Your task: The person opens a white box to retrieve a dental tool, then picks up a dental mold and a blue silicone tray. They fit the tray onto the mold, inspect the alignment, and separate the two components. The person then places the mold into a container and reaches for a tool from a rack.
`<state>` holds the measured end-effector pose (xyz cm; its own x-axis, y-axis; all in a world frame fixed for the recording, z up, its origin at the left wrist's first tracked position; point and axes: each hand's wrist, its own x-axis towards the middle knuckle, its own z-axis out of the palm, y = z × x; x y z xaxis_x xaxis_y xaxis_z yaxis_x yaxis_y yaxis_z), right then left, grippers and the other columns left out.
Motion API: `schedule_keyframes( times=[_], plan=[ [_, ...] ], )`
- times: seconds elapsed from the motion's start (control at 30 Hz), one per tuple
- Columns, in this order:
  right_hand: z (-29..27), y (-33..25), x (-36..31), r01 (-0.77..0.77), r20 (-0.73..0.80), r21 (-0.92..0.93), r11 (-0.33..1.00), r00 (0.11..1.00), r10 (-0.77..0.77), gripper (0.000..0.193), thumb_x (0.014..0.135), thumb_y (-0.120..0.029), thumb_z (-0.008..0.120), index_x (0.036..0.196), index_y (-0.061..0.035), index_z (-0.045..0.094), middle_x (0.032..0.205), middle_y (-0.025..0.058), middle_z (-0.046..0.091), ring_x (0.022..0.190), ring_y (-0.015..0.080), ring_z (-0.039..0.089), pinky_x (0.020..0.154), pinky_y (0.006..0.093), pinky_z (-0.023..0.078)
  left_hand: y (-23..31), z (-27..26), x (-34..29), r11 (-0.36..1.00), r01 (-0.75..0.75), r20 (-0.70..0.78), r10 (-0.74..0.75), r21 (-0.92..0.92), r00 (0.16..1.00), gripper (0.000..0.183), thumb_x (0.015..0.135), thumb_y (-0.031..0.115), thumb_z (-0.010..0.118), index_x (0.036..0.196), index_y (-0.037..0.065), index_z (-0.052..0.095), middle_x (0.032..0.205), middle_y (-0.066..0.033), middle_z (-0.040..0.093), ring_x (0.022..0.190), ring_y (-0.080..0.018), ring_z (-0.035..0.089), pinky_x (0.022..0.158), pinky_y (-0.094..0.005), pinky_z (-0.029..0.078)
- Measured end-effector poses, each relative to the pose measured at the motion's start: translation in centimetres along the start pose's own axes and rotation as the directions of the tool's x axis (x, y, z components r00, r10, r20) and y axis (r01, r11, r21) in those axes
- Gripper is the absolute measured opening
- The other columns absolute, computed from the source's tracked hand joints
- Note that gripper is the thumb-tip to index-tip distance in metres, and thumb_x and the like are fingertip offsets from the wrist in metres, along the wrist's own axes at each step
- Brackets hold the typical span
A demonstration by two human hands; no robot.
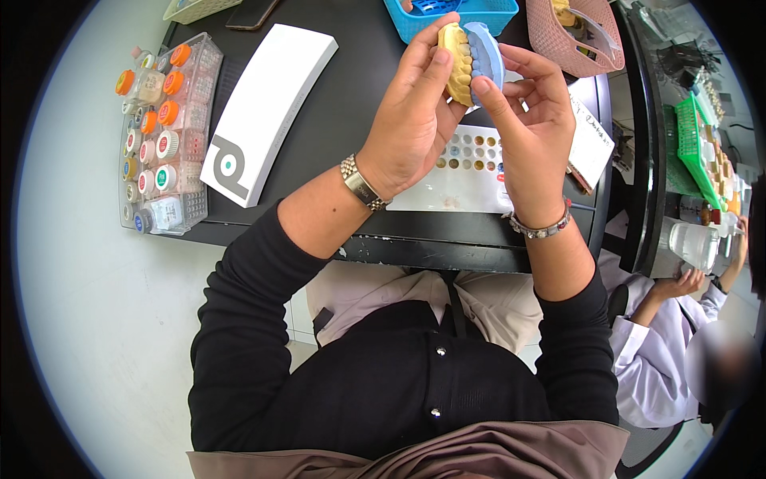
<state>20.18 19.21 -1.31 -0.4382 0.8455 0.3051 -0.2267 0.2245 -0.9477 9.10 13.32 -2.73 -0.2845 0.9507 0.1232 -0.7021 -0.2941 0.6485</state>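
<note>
Above the black table I hold two dental casts, pressed tooth side to tooth side or nearly so. The yellow dental cast (457,64) is in my left hand (411,120), its thumb lying along the row of moulded teeth. My right hand (536,132) grips the blue dental cast (487,57), thumb on its lower edge and fingers behind it. Whether the two casts touch all along their length I cannot tell. Beneath my hands lies a white palette sheet (439,188) with rows of small coloured wells, partly covered by my right hand.
A clear rack (195,132) of small capped bottles stands at the left, beside a long white box (267,112). Behind my hands are a blue basket (408,24) and a pink basket (550,44). At right, a co-worker's hand (680,283) is near a clear jar (692,243).
</note>
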Motion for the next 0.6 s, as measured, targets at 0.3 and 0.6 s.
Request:
schedule_keyframes(
  times=[0.3, 0.6],
  plan=[
    [-0.4, -0.3, 0.2, -0.022, 0.041, -0.026, 0.999, 0.999, 0.023, 0.035, 0.078, -0.003, 0.074, 0.107, 0.0017, 0.056, 0.105, 0.0093, 0.06, 0.084, 0.0093, 0.061, 0.071, 0.0205, 0.051, -0.2, -0.2, 0.1, 0.998, -0.033, -0.027, 0.032, -0.044, 0.999, 0.046, 0.095, 0.025, 0.054, 0.137, 0.013, 0.038, 0.127, -0.0062, 0.05, 0.115, -0.016, 0.051, 0.1, -0.0345, 0.042],
    [-0.9, -0.7, 1.0, -0.106, 0.075, 0.068, 0.992, 0.992, 0.101, 0.03, 0.081, -0.006, 0.072, 0.107, 0.002, 0.058, 0.101, 0.0098, 0.062, 0.083, 0.0087, 0.06, 0.073, 0.0211, 0.05, 0.5, 0.0, 0.5, 0.993, 0.086, -0.09, -0.093, -0.076, 0.992, 0.043, 0.102, 0.021, 0.037, 0.14, 0.006, 0.025, 0.127, -0.0113, 0.046, 0.115, -0.0191, 0.05, 0.099, -0.0329, 0.042]
  ],
)
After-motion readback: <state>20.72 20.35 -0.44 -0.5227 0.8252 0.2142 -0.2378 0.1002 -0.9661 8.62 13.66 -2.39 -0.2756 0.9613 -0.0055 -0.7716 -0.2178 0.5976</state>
